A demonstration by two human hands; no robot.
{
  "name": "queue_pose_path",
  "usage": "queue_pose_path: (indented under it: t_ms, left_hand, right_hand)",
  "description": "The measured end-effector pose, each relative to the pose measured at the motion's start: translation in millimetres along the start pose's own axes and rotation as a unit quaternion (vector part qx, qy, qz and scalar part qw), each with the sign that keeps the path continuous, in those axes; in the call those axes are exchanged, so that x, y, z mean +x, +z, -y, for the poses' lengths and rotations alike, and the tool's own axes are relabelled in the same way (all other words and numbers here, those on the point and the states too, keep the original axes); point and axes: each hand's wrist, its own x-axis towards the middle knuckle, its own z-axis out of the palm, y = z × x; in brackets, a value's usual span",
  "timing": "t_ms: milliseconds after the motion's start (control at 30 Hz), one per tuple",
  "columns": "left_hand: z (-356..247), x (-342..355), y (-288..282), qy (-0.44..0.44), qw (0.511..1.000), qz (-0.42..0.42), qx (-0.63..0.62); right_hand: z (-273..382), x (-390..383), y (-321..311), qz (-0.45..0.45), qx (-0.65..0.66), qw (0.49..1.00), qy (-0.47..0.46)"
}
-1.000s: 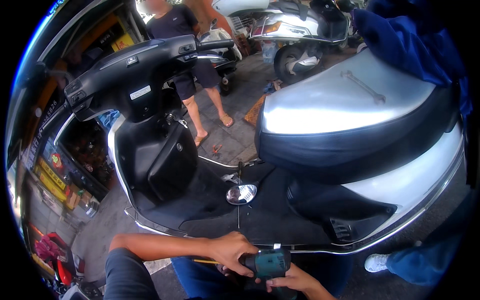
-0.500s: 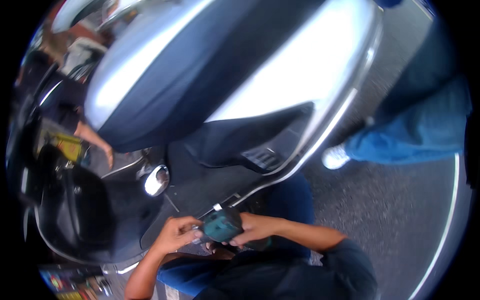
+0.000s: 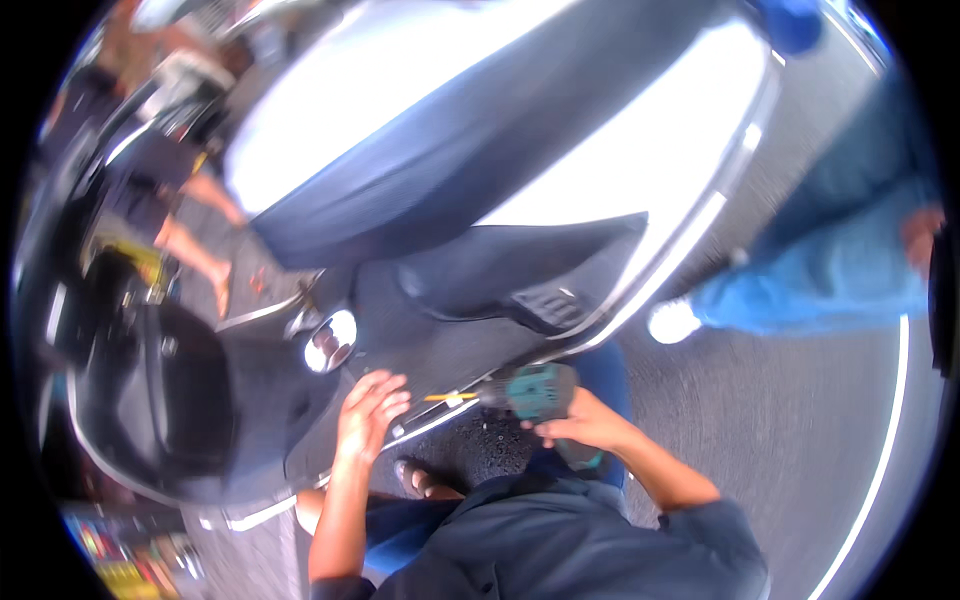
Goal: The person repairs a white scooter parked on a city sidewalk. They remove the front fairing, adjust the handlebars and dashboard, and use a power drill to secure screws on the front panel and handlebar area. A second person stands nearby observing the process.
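Observation:
My right hand (image 3: 580, 420) grips a teal and black cordless drill (image 3: 537, 390), held sideways over the near edge of the scooter footboard, with a thin yellow bit (image 3: 437, 398) pointing left. My left hand (image 3: 370, 410) is raised just left of the bit, fingers apart and slightly bent, holding nothing. An oval chrome-framed mirror (image 3: 330, 340) rests on the scooter's black footboard (image 3: 420, 350) beyond my left hand. The white and dark seat section (image 3: 390, 120) fills the upper middle. The picture is blurred.
A person in blue jeans (image 3: 800, 290) and white shoe stands close at the right, part of a hand showing. Another person's bare legs (image 3: 190, 250) are beyond the scooter at upper left. Asphalt (image 3: 750, 430) with a white line lies at the right; small goods (image 3: 130, 550) show at lower left.
My view has swung toward the seat. My left hand has let go of the drill and moved left and up. The drill has moved right and up in my right hand, showing its bit.

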Motion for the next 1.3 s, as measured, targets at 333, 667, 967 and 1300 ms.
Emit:
queue_pose_path:
  t_ms: [333,667,967,1300]
  left_hand:
    - [40.0,5.7,41.1,-0.004,0.999,0.029,0.021]
    - [29.7,75.4,222.4,0.201,0.881,0.22,0.368]
    - [69.9,112.1,264.7,0.419,0.636,0.163,0.627]
    - [50.9,85.2,209.0,0.095,0.957,0.257,0.1]
  right_hand:
    - [8.9,-7.2,-12.5,-0.111,0.036,0.992,-0.043]
    - [-23.8,-11.2,-8.9,-0.1,0.073,0.992,0.018]
    - [-20.8,-51.9,-10.1,-0.158,0.111,0.979,0.065]
    - [-8.0,-53.6,-16.8,-0.148,0.171,0.973,0.046]
